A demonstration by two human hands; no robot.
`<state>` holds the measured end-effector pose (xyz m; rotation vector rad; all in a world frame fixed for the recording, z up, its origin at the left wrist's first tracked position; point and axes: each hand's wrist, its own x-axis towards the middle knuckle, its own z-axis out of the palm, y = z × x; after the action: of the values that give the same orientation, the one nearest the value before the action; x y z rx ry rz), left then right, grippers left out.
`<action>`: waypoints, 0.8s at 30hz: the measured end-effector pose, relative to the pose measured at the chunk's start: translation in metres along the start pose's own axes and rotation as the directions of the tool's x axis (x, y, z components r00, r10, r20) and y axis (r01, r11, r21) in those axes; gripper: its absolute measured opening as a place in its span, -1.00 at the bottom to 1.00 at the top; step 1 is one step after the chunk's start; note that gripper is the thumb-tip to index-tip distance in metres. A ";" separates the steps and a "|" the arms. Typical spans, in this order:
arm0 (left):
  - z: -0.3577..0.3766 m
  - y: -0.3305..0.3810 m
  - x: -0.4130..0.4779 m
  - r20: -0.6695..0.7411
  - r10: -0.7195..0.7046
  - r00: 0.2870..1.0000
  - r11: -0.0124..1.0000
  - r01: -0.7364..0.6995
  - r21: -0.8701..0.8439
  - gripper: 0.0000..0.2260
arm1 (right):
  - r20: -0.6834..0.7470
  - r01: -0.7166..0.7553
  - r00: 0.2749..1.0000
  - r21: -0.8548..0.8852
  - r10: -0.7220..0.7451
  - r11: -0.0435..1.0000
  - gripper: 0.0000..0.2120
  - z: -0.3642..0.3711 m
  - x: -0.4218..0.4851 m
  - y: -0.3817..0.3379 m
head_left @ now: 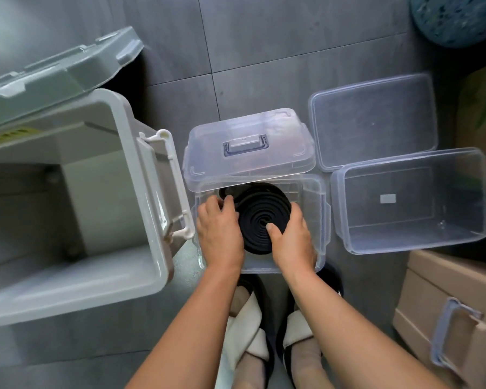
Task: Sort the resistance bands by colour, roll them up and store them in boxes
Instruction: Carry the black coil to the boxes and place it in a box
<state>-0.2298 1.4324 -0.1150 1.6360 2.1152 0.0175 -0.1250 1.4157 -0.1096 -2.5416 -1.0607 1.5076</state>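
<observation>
So far, one colour looks nearly dealt with. A black resistance band (260, 217), wound into a flat coil, sits low inside the clear storage box (323, 220). The left hand (219, 228) curls its fingers on the coil's left edge. The right hand (292, 240) wraps the right edge, with its thumb pressed on the coil's face near the centre. Both hands are clamped on the coil, so I judge it is being seated and is not yet let go.

A loose black loop (227, 190) shows at the far side of the coil. I cannot tell whether it is this band's tail or another band. The handled lid (247, 144) lies skewed across that box's far rim, so closing it is still to do.

Just right of that box stands a second clear box (415, 237) with no band showing in it, and its flat lid (373, 119) lies beyond. Left of it, the big grey bin (152, 192) stands open. No other coloured bands are visible, so how much sorting is left cannot be judged.
</observation>
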 end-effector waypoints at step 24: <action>-0.054 0.011 -0.013 0.241 -0.064 0.968 0.994 0.083 -0.071 -0.64 | 0.165 -0.084 0.985 0.270 0.040 0.959 -0.17 -0.029 -0.018 -0.001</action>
<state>-0.2372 1.4383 -0.0593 1.4342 1.9637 -0.1107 -0.1087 1.4154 -0.0795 -2.3177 -0.7250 1.7580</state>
